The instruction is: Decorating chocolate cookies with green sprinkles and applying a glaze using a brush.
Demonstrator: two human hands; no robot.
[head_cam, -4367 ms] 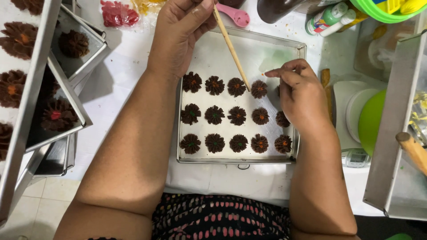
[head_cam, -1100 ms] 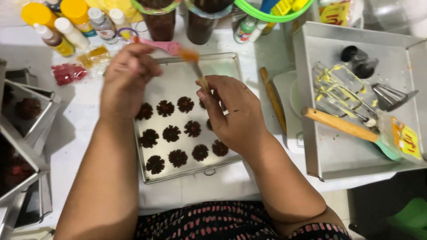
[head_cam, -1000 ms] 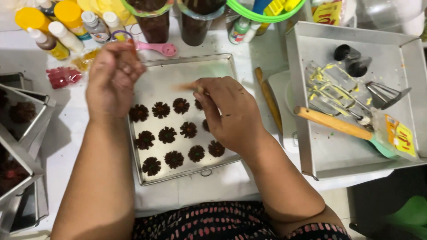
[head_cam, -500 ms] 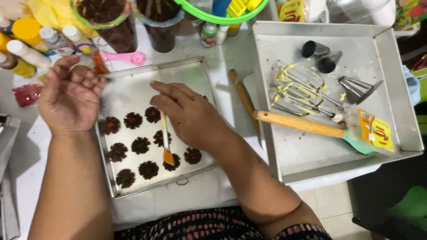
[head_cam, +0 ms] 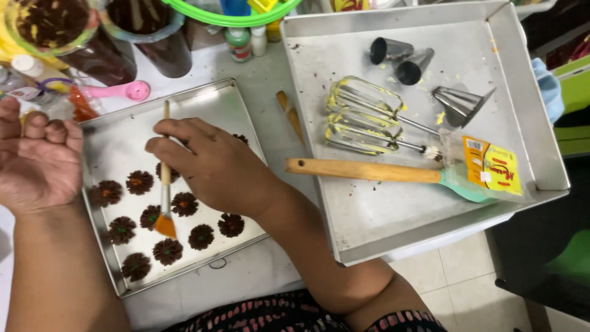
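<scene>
Wooden-handled brush (head_cam: 165, 184) sat pinched in our right hand (head_cam: 212, 166), its orange bristles touching a dark flower-shaped cookie (head_cam: 150, 216) on the metal baking tray (head_cam: 117, 132) at the table's near edge. Our left hand (head_cam: 38, 158) hovered curled and empty over the tray's left rim. Beside it, a larger tray (head_cam: 393, 209) held beaters (head_cam: 362, 123) and a spatula (head_cam: 381, 172).

Baking tray (head_cam: 239, 107) – dull brushed metal; brush (head_cam: 165, 184) wooden-handled (orange bristles); spatula (head_cam: 393, 174) – wood, green plastic.
</scene>
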